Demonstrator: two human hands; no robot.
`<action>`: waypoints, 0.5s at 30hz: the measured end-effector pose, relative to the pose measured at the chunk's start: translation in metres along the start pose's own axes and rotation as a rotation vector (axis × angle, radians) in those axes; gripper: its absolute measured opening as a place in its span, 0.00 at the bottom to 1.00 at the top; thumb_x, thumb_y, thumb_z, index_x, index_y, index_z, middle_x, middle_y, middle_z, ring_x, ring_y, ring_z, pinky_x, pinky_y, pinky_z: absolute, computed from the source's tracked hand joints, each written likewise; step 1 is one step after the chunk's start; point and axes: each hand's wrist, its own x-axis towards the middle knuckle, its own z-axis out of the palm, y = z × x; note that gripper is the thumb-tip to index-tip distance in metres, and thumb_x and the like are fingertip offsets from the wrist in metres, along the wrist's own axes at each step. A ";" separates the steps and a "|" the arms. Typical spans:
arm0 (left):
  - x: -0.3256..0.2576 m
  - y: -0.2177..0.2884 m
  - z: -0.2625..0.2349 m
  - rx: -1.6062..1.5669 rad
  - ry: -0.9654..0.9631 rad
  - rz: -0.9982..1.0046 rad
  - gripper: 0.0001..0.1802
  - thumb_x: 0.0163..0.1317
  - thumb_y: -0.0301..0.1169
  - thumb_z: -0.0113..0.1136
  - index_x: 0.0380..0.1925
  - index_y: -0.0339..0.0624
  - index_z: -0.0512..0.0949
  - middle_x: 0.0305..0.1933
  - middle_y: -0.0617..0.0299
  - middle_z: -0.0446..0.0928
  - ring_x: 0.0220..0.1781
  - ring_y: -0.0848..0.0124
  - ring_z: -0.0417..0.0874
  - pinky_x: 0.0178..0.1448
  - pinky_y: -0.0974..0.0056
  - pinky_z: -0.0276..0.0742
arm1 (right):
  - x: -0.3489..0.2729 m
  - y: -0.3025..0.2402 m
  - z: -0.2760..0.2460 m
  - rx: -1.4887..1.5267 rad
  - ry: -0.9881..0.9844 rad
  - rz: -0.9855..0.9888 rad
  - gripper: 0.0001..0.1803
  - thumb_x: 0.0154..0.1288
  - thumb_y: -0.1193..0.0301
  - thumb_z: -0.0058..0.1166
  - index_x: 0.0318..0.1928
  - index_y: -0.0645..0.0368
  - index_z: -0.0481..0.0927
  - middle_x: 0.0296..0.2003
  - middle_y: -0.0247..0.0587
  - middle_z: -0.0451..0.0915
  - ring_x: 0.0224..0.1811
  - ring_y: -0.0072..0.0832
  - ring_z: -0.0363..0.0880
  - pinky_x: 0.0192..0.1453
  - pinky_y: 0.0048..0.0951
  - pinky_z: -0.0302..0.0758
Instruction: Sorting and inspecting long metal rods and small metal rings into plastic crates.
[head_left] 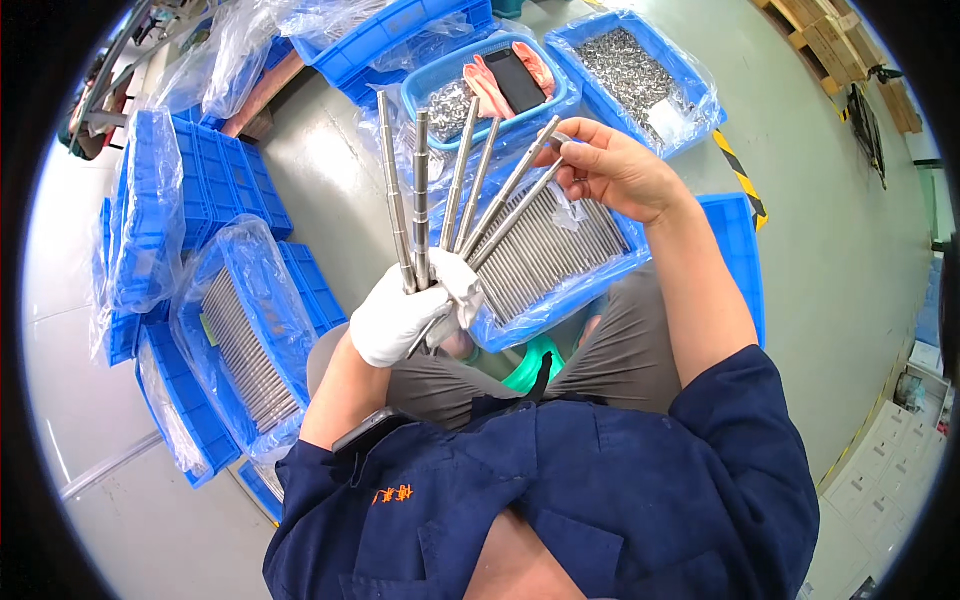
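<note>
My left hand [408, 312], in a white glove, is closed around the lower ends of several stepped metal shafts [394, 190]. They fan upward and to the right out of its grip. Bare, my right hand [612, 168] pinches the upper end of the rightmost shaft [518, 214] between thumb and fingers. A small dark spot shows at those fingertips; whether it is a separate piece I cannot tell. Beneath the hands, a blue crate [628, 262] lined with clear plastic holds rows of similar shafts [545, 250].
Beyond it stand a light-blue basket [412, 92] with small metal parts, pink gloves [486, 88] and a black phone [514, 82], and a blue crate [712, 118] full of small metal parts. Stacked blue crates [225, 165] and another shaft crate [285, 335] are at left. Wooden pallets [832, 42] lie far right.
</note>
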 end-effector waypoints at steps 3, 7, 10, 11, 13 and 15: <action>0.001 -0.007 0.001 0.022 0.063 0.075 0.10 0.48 0.34 0.57 0.23 0.38 0.72 0.20 0.55 0.71 0.15 0.75 0.67 0.15 0.74 0.56 | 0.000 0.001 -0.002 0.105 -0.093 -0.033 0.12 0.58 0.70 0.48 0.42 0.57 0.69 0.38 0.42 0.75 0.28 0.14 0.71 0.31 0.16 0.71; 0.001 -0.005 0.000 0.021 0.078 0.107 0.12 0.48 0.36 0.58 0.24 0.38 0.72 0.19 0.55 0.71 0.14 0.76 0.65 0.14 0.74 0.54 | 0.000 0.001 -0.003 0.111 -0.136 -0.064 0.11 0.58 0.70 0.47 0.43 0.57 0.69 0.39 0.43 0.75 0.27 0.15 0.71 0.31 0.17 0.72; -0.002 0.001 0.000 -0.011 0.034 0.084 0.12 0.48 0.36 0.58 0.25 0.40 0.71 0.19 0.55 0.70 0.14 0.76 0.64 0.15 0.74 0.55 | 0.003 0.006 0.000 0.099 -0.061 -0.006 0.12 0.59 0.69 0.46 0.43 0.58 0.69 0.39 0.43 0.75 0.27 0.15 0.71 0.32 0.17 0.72; -0.005 0.001 -0.003 -0.014 0.042 0.093 0.12 0.48 0.36 0.58 0.25 0.40 0.71 0.19 0.55 0.70 0.14 0.76 0.64 0.15 0.74 0.55 | 0.003 0.004 0.002 0.123 -0.097 -0.037 0.12 0.59 0.69 0.46 0.43 0.57 0.69 0.39 0.43 0.75 0.27 0.15 0.71 0.32 0.18 0.72; -0.008 0.000 -0.011 -0.044 -0.039 0.037 0.12 0.51 0.29 0.53 0.35 0.37 0.69 0.27 0.54 0.71 0.25 0.73 0.71 0.22 0.73 0.64 | 0.005 0.003 0.009 0.164 -0.082 -0.089 0.11 0.59 0.68 0.46 0.42 0.58 0.70 0.37 0.42 0.75 0.28 0.16 0.71 0.31 0.19 0.73; -0.004 -0.001 -0.014 -0.058 -0.068 0.073 0.11 0.51 0.30 0.53 0.35 0.38 0.69 0.27 0.55 0.71 0.22 0.75 0.69 0.19 0.74 0.62 | 0.011 0.008 -0.002 0.284 0.147 -0.079 0.09 0.58 0.69 0.47 0.38 0.59 0.71 0.35 0.43 0.76 0.27 0.18 0.72 0.30 0.19 0.73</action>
